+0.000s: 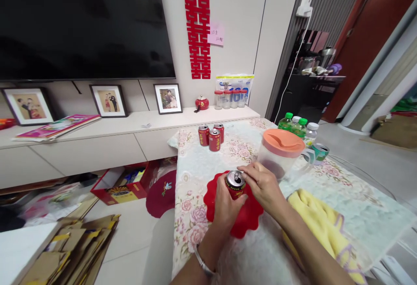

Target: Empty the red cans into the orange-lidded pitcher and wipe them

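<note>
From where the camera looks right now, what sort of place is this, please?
Most likely a living room in a home: a large dark television screen is above a long white cabinet, framed photographs stand on it, and a flowered cloth covers the table.

I'm monitoring three cans (pixel 214 140) standing behind the tray (pixel 239 229), a canister (pixel 280 158) sitting to its right, a cloth (pixel 317 224) lying before the canister.

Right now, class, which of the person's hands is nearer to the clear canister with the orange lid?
Right. The right hand, at the top of the red can, is just in front of the clear canister; the left hand, gripping that can, is farther left.
</note>
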`<action>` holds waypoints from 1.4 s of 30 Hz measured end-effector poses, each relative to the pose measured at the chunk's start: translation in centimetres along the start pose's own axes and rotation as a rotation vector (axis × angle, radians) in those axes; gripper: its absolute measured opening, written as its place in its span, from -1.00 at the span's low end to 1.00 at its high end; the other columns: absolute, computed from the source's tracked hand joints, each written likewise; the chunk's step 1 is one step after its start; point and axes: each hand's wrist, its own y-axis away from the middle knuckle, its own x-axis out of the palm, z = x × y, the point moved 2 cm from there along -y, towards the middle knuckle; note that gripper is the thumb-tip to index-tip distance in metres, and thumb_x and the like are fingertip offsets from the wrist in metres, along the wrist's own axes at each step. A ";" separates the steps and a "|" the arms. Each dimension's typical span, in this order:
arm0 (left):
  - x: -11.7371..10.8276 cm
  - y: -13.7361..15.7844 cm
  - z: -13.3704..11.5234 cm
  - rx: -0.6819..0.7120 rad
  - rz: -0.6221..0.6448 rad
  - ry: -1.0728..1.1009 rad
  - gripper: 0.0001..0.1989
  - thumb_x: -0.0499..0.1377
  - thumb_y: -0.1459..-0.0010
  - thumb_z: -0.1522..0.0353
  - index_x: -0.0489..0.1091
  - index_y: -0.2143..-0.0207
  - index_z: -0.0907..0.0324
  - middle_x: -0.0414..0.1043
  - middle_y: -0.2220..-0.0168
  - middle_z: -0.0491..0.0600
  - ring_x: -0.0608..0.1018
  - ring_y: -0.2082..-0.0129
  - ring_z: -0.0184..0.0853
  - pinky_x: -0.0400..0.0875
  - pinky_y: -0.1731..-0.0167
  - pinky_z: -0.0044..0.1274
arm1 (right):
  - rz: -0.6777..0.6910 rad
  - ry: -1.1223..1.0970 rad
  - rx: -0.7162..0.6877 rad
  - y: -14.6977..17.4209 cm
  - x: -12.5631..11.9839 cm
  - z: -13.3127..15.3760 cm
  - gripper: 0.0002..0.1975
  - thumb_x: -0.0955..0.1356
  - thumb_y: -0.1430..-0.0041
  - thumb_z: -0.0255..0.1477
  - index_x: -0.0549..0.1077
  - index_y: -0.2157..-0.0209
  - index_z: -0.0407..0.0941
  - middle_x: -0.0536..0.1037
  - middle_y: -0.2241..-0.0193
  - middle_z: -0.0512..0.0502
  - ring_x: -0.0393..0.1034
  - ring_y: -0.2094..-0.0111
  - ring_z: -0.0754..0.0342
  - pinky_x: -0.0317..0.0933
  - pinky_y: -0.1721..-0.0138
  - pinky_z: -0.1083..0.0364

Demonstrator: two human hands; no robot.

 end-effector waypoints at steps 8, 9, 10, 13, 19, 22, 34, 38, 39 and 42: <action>0.3 0.0 0.2 0.002 -0.009 0.006 -0.37 0.43 0.04 0.39 0.31 -0.08 0.13 0.53 -0.06 0.14 0.60 -0.12 0.00 0.50 -0.15 -0.21 | 0.065 0.044 -0.007 -0.5 1.2 -0.3 -0.76 0.34 -0.40 -0.53 0.67 0.20 -0.03 0.54 0.40 -0.04 0.51 0.36 0.04 0.37 0.30 0.10; 0.3 0.0 0.2 0.001 -0.008 0.005 -0.38 0.43 0.04 0.40 0.31 -0.08 0.12 0.53 -0.06 0.13 0.61 -0.11 -0.01 0.51 -0.15 -0.21 | 0.066 0.046 -0.011 -0.5 1.2 -0.4 -0.77 0.34 -0.40 -0.53 0.66 0.21 -0.03 0.54 0.40 -0.04 0.51 0.36 0.03 0.37 0.30 0.10; 0.2 0.0 0.1 0.000 -0.006 0.005 -0.38 0.43 0.04 0.40 0.31 -0.08 0.12 0.54 -0.06 0.13 0.61 -0.11 -0.01 0.51 -0.14 -0.22 | 0.065 0.047 -0.015 -0.5 1.2 -0.4 -0.78 0.34 -0.40 -0.53 0.65 0.21 -0.04 0.55 0.39 -0.05 0.52 0.35 0.03 0.38 0.29 0.10; 0.2 0.1 0.0 0.002 -0.002 0.002 -0.39 0.43 0.04 0.42 0.32 -0.06 0.14 0.54 -0.05 0.15 0.60 -0.11 -0.01 0.50 -0.15 -0.22 | 0.055 0.047 -0.035 -0.4 1.3 -0.6 -0.79 0.34 -0.40 -0.54 0.63 0.22 -0.05 0.59 0.37 -0.07 0.54 0.34 0.02 0.40 0.27 0.09; 0.2 0.2 -0.2 0.008 -0.006 -0.020 -0.42 0.43 0.02 0.39 0.32 -0.05 0.11 0.55 -0.05 0.11 0.60 -0.11 -0.03 0.48 -0.15 -0.25 | 0.044 0.048 -0.062 -0.3 1.1 -0.5 -0.79 0.33 -0.41 -0.54 0.62 0.23 -0.05 0.61 0.37 -0.07 0.57 0.33 0.02 0.41 0.27 0.09; 0.3 0.2 -0.2 0.021 -0.006 -0.026 -0.42 0.43 0.02 0.40 0.32 -0.05 0.11 0.54 -0.06 0.11 0.60 -0.12 -0.03 0.47 -0.16 -0.23 | 0.047 0.051 -0.071 -0.3 1.1 -0.5 -0.80 0.34 -0.42 -0.54 0.61 0.24 -0.06 0.62 0.36 -0.07 0.57 0.33 0.03 0.41 0.27 0.10; 0.3 0.3 -0.2 0.009 -0.019 -0.037 -0.40 0.44 0.05 0.46 0.34 -0.04 0.09 0.55 -0.05 0.07 0.61 -0.12 -0.04 0.48 -0.15 -0.26 | 0.069 0.080 -0.076 -0.3 1.1 -1.0 -0.80 0.32 -0.43 -0.51 0.57 0.26 -0.03 0.61 0.35 -0.06 0.55 0.35 0.04 0.39 0.27 0.09; 0.3 0.3 -0.3 -0.005 -0.015 -0.031 -0.38 0.42 0.09 0.51 0.33 -0.04 0.10 0.56 -0.04 0.07 0.61 -0.11 -0.03 0.48 -0.15 -0.26 | 0.066 0.081 -0.077 -0.3 1.2 -1.2 -0.80 0.32 -0.43 -0.52 0.56 0.26 -0.04 0.61 0.36 -0.05 0.55 0.35 0.05 0.38 0.28 0.10; 0.3 0.3 -0.3 -0.007 -0.015 -0.030 -0.37 0.42 0.10 0.51 0.33 -0.04 0.10 0.55 -0.04 0.07 0.61 -0.12 -0.03 0.48 -0.15 -0.26 | 0.064 0.082 -0.078 -0.2 1.1 -1.2 -0.80 0.32 -0.43 -0.52 0.56 0.26 -0.04 0.61 0.36 -0.05 0.55 0.35 0.05 0.38 0.28 0.10; 0.3 0.4 -0.3 -0.012 -0.015 -0.024 -0.38 0.41 0.10 0.52 0.33 -0.04 0.11 0.55 -0.05 0.09 0.61 -0.12 -0.04 0.48 -0.14 -0.27 | 0.061 0.084 -0.082 -0.1 1.0 -1.1 -0.80 0.32 -0.44 -0.52 0.55 0.27 -0.04 0.60 0.36 -0.05 0.54 0.35 0.05 0.37 0.28 0.10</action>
